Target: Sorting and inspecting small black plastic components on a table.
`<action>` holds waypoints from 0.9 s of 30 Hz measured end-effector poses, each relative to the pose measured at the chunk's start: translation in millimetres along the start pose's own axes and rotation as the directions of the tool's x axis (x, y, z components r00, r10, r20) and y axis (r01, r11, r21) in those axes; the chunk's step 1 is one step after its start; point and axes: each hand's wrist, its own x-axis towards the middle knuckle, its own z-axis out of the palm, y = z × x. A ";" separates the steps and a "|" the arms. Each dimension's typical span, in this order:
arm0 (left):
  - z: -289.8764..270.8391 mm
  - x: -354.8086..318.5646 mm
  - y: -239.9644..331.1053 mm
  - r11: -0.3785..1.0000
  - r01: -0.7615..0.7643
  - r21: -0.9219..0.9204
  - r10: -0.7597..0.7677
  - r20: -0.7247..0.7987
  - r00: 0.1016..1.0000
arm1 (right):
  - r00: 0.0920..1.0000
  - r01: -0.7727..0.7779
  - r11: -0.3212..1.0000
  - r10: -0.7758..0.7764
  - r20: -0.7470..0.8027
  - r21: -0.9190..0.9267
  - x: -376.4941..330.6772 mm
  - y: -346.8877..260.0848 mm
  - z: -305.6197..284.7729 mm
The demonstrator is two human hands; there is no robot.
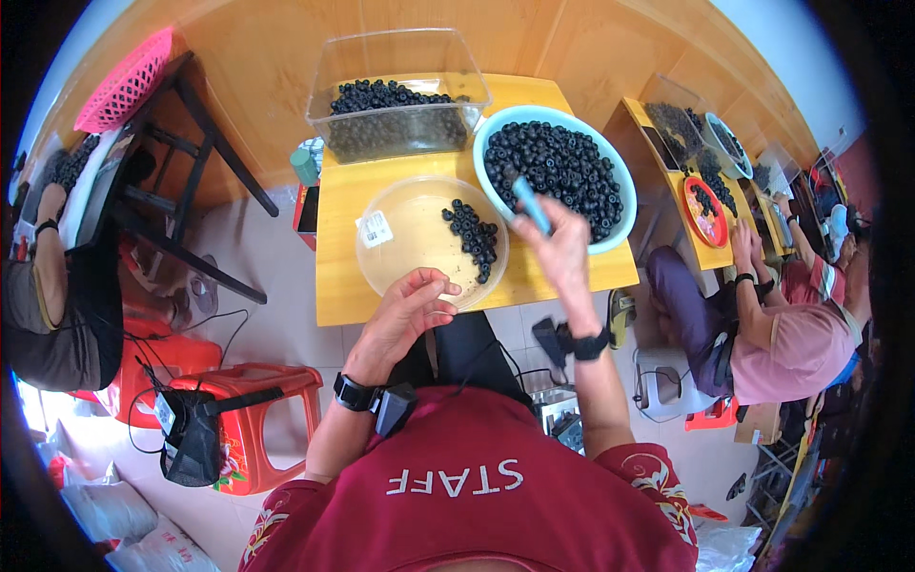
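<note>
My right hand (560, 250) grips a light-blue-handled tool (531, 204) over the near left part of a pale blue basin (483, 181). The tool's darker end is blurred, so its kind is unclear. Small, round black pieces (558, 157) fill the basin, several showing a pale centre. To its left lies a shallow, round, clear tray (400, 255) with a white label. A smaller heap of the black pieces (474, 238) sits on its right side. My left hand (416, 307) is at the tray's near edge, thumb and fingers pinched together; anything between them is too small to make out.
A clear box (400, 110) of black pieces stands at the back of the yellow table (343, 307), near a green cup (304, 166). A red stool (243, 424) stands lower left. People work at tables on both sides; one right-hand table carries a red plate (703, 212).
</note>
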 end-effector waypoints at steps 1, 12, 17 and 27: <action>-3.3 0.6 -2.2 1.000 -0.015 -0.025 0.015 -0.020 1.000 | 0.993 0.026 0.999 -0.031 -0.114 -0.046 17.4 14.4 -4.7; -26.9 29.0 -5.0 0.990 -0.104 -0.100 0.096 -0.080 0.992 | 0.945 -0.171 0.955 0.089 0.315 0.243 -68.4 -27.2 21.1; -23.2 27.1 -0.2 0.950 -0.270 -0.155 0.229 -0.240 0.943 | 0.802 -0.341 0.818 -0.004 0.598 0.462 -109.8 -48.3 57.2; -54.1 23.8 27.0 0.810 -0.585 -0.048 0.538 -0.337 0.772 | 0.715 -0.042 0.813 -0.382 0.586 0.581 -102.4 -75.5 78.7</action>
